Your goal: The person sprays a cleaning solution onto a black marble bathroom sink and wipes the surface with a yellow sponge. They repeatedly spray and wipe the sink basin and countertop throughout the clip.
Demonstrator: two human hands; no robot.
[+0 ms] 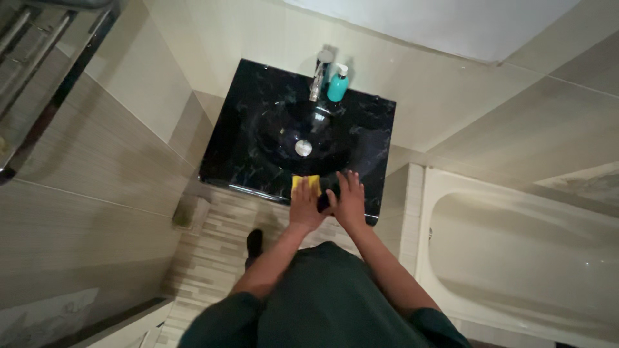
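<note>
Left hand (305, 205) fingers flat on yellow sponge (305, 183) at black sink (258, 138) rim; right hand (350, 201) fingers spread open

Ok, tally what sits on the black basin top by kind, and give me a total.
Yellow sponge, under the left hand: 1
Teal soap pump bottle: 1
Chrome tap: 1
Dark item, too dim to identify, at the right hand: 1
Total: 4
</note>
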